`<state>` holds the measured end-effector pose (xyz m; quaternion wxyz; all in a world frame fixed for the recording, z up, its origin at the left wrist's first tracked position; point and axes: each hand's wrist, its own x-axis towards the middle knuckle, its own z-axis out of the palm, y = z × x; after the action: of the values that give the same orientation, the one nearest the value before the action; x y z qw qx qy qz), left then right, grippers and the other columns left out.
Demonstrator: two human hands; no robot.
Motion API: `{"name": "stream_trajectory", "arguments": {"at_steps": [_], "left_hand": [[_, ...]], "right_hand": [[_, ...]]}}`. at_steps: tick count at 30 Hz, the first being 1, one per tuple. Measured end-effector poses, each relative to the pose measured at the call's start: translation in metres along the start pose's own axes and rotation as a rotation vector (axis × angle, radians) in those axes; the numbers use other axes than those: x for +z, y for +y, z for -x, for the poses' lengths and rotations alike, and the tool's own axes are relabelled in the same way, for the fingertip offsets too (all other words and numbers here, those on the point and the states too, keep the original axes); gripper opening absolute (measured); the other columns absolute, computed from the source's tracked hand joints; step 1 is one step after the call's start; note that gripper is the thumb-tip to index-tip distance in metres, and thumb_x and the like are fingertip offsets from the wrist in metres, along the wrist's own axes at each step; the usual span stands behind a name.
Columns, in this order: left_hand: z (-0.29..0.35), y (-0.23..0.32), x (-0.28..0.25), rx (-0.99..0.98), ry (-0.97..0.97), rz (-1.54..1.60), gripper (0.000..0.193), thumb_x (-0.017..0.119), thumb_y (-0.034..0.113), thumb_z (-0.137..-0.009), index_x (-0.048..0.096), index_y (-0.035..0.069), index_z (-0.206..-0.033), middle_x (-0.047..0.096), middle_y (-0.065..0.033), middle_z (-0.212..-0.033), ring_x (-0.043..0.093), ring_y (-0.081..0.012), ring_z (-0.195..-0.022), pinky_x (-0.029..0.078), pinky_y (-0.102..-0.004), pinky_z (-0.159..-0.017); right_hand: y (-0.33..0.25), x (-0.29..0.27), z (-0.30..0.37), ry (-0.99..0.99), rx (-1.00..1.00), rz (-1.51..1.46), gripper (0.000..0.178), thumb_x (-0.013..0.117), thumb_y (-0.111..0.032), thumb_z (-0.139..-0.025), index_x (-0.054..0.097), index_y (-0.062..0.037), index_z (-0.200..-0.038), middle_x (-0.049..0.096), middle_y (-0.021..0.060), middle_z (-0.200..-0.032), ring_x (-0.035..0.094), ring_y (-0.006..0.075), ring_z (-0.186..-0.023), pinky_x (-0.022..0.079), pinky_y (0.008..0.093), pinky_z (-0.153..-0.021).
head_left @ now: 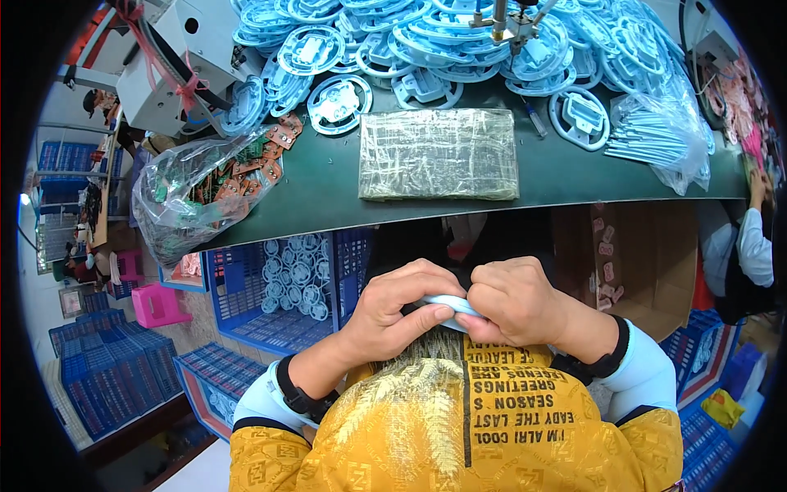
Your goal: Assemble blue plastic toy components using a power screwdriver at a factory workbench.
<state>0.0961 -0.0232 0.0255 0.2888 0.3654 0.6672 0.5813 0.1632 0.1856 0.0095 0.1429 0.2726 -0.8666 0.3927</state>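
Observation:
Close to my body, below the table edge, both hands grip one light blue plastic part [453,303] seen nearly edge-on. My left hand [402,305] is closed on its left side, the thumb along the near edge. On the other side my right hand [515,299] wraps its curled fingers over the part, so much of it is hidden. It resembles the round light blue plastic frames [311,51] heaped on the table, though its full shape does not show.
On the green table [328,176] lie a tape-wrapped block [437,154], a bag of small circuit boards [176,193], a screwdriver [534,119] and a bag of light blue sticks [656,143]. A metal tool head [515,31] hangs above. Blue crates [234,287] and a cardboard box [652,262] stand below.

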Motion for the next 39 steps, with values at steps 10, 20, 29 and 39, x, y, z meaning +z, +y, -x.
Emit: {"name": "stream_trajectory", "arguments": {"at_steps": [10, 20, 29, 39], "left_hand": [[-0.012, -0.041, -0.027, -0.002, 0.048, 0.067, 0.016, 0.067, 0.005, -0.088, 0.069, 0.000, -0.103, 0.068, -0.0113, -0.103, 0.063, -0.0233, -0.094, 0.050, -0.0323, -0.083], [-0.015, -0.058, -0.049, 0.083, 0.044, 0.085, 0.023, 0.071, 0.004, -0.082, 0.069, 0.001, -0.105, 0.065, -0.0147, -0.111, 0.061, -0.0303, -0.111, 0.048, -0.0408, -0.095], [0.007, -0.061, -0.095, -0.082, 0.183, 0.103, 0.038, 0.076, 0.011, -0.081, 0.066, 0.004, -0.117, 0.063, -0.0091, -0.117, 0.059, -0.0210, -0.112, 0.044, -0.0318, -0.097], [0.020, -0.018, -0.119, -0.186, 0.439, 0.186, 0.116, 0.089, 0.034, -0.067, 0.018, 0.015, -0.156, 0.026, -0.0100, -0.152, 0.033, -0.0276, -0.140, 0.036, -0.0429, -0.108]], "right_hand": [[0.029, 0.016, -0.021, -0.065, 0.105, 0.001, 0.031, 0.076, -0.026, -0.077, 0.051, -0.0076, -0.072, 0.046, 0.0051, -0.066, 0.055, 0.0214, -0.055, 0.043, 0.0338, -0.045], [0.044, 0.019, -0.022, -0.109, 0.198, -0.123, 0.037, 0.079, -0.034, -0.076, 0.059, -0.0055, -0.087, 0.052, 0.0076, -0.078, 0.057, 0.0251, -0.063, 0.046, 0.0351, -0.053], [0.042, 0.035, -0.058, -0.105, 0.199, -0.219, 0.028, 0.080, -0.014, -0.077, 0.060, -0.0026, -0.091, 0.058, 0.0110, -0.079, 0.060, 0.0260, -0.062, 0.049, 0.0346, -0.053], [0.015, 0.086, -0.131, 0.017, 0.317, -0.530, 0.034, 0.083, -0.015, -0.076, 0.053, -0.0023, -0.081, 0.057, 0.0075, -0.071, 0.059, 0.0153, -0.059, 0.048, 0.0285, -0.054]]}}
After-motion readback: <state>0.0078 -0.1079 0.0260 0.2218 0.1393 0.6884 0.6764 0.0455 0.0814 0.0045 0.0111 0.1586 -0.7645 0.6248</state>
